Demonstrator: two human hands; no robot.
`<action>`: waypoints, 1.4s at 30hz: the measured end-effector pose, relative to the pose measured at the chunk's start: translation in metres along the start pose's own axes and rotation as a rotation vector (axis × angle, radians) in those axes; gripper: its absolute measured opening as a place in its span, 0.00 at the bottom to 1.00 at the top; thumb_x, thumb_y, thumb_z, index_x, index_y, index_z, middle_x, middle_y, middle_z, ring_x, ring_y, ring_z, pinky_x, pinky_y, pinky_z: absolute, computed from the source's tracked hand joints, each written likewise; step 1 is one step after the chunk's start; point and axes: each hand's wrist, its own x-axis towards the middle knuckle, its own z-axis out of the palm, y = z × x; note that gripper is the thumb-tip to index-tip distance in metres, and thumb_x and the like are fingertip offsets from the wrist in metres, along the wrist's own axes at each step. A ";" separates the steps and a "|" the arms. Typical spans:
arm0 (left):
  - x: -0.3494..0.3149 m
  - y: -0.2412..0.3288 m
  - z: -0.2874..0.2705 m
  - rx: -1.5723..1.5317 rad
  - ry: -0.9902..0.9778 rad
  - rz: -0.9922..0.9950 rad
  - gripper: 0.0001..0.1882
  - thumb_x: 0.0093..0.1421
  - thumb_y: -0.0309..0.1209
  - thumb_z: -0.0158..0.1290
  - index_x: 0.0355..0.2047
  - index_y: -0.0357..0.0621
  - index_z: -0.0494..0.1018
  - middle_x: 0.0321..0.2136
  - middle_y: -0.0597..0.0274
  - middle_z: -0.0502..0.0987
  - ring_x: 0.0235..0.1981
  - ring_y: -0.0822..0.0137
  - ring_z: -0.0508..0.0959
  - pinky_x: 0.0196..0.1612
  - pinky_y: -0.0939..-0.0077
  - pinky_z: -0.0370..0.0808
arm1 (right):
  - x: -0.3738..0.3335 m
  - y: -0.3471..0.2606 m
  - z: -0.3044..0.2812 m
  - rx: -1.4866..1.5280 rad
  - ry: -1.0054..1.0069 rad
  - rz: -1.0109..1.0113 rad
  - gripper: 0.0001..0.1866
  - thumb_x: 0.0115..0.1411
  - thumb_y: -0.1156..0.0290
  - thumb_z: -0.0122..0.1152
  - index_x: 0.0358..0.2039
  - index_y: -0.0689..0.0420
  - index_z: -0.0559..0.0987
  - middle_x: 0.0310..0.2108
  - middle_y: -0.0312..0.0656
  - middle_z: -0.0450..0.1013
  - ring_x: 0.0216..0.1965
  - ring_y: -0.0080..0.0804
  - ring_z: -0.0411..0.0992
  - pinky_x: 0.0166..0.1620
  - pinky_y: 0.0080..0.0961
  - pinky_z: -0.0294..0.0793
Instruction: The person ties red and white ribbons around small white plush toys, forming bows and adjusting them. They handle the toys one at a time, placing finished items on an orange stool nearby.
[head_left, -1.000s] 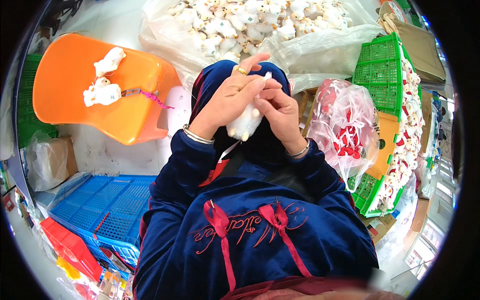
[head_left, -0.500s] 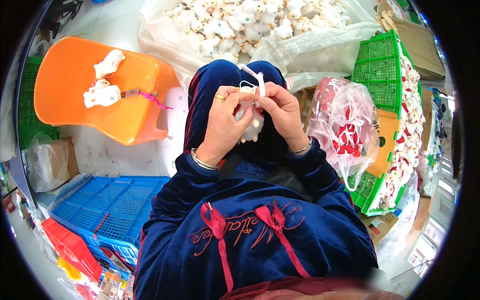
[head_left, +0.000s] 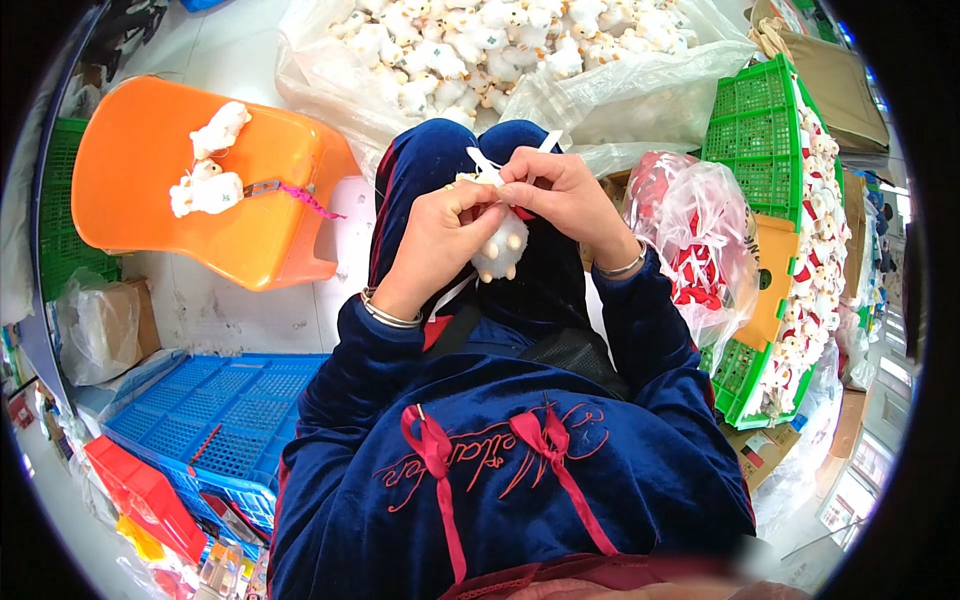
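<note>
A small white plush toy (head_left: 503,250) is held above my lap, its stubby feet toward me. My left hand (head_left: 435,240) is closed at its left side, thumb and fingers pinching a white ribbon (head_left: 481,160) by the toy's neck. From the right, my right hand (head_left: 572,205) pinches the same ribbon, fingertips meeting those of the left. Two ribbon ends stick up beyond the fingers. A bit of red shows on the toy beside the right fingers. The knot area and most of the toy's head are hidden by my hands.
Ahead lies a big clear plastic bag (head_left: 640,105) of white plush toys. At left, an orange chair (head_left: 130,170) bears two toys and a small metal tool (head_left: 262,187) with pink cord. A blue crate (head_left: 215,400) stands lower left; a bag of red-and-white pieces (head_left: 697,270) and a green crate (head_left: 750,130) at right.
My right hand has drawn back and turned, its fingertips now against the left ones. The ribbon ends have spread apart, one to each side. More of the toy's body shows.
</note>
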 end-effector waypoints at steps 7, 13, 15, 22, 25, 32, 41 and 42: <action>0.002 -0.011 0.005 -0.127 0.044 -0.105 0.09 0.67 0.30 0.60 0.39 0.36 0.82 0.30 0.68 0.82 0.30 0.81 0.77 0.34 0.83 0.73 | 0.009 -0.011 -0.001 -0.032 -0.076 0.033 0.08 0.68 0.69 0.65 0.38 0.61 0.83 0.29 0.31 0.75 0.30 0.16 0.70 0.34 0.18 0.69; 0.001 -0.008 0.002 -0.088 0.074 -0.087 0.12 0.68 0.33 0.59 0.36 0.35 0.83 0.26 0.70 0.81 0.29 0.82 0.76 0.33 0.83 0.73 | 0.006 -0.017 -0.016 -0.430 0.015 -0.150 0.08 0.65 0.71 0.65 0.38 0.63 0.83 0.29 0.39 0.75 0.30 0.29 0.74 0.35 0.26 0.72; 0.001 -0.008 0.002 -0.046 0.086 -0.062 0.12 0.68 0.34 0.59 0.35 0.35 0.83 0.26 0.70 0.82 0.29 0.82 0.76 0.33 0.83 0.73 | 0.005 -0.017 -0.018 -0.488 0.045 -0.139 0.07 0.64 0.72 0.65 0.37 0.63 0.83 0.30 0.41 0.76 0.30 0.32 0.74 0.35 0.26 0.72; -0.004 -0.012 0.003 -0.126 0.117 -0.084 0.11 0.68 0.32 0.59 0.37 0.35 0.84 0.28 0.68 0.83 0.29 0.81 0.77 0.34 0.84 0.73 | -0.009 -0.033 -0.009 -0.459 0.250 -0.133 0.04 0.61 0.75 0.67 0.33 0.61 0.80 0.35 0.37 0.77 0.33 0.23 0.73 0.36 0.20 0.70; -0.003 -0.011 0.001 -0.134 0.106 -0.066 0.10 0.69 0.31 0.58 0.38 0.36 0.84 0.29 0.68 0.83 0.30 0.81 0.78 0.35 0.84 0.74 | -0.020 -0.026 0.000 -0.234 0.143 -0.230 0.04 0.61 0.77 0.67 0.33 0.59 0.79 0.37 0.34 0.77 0.35 0.17 0.72 0.37 0.16 0.70; -0.003 -0.016 0.001 -0.285 0.107 -0.093 0.09 0.69 0.29 0.58 0.45 0.37 0.82 0.33 0.66 0.84 0.32 0.80 0.79 0.35 0.85 0.74 | -0.034 -0.002 0.012 0.209 -0.042 0.001 0.04 0.70 0.72 0.59 0.40 0.59 0.77 0.37 0.37 0.79 0.39 0.20 0.75 0.42 0.18 0.74; -0.010 -0.025 0.004 -0.287 0.113 -0.013 0.09 0.69 0.27 0.58 0.47 0.36 0.81 0.33 0.67 0.82 0.32 0.80 0.77 0.37 0.85 0.74 | -0.025 -0.007 0.003 0.062 -0.025 0.401 0.14 0.71 0.59 0.60 0.36 0.57 0.82 0.24 0.25 0.70 0.23 0.11 0.62 0.25 0.15 0.60; -0.010 -0.026 0.004 -0.278 0.101 -0.014 0.10 0.69 0.27 0.59 0.47 0.36 0.81 0.34 0.67 0.82 0.33 0.80 0.77 0.37 0.84 0.74 | -0.024 -0.009 0.001 0.011 -0.045 0.400 0.14 0.70 0.59 0.60 0.35 0.57 0.82 0.23 0.25 0.70 0.23 0.11 0.62 0.25 0.15 0.60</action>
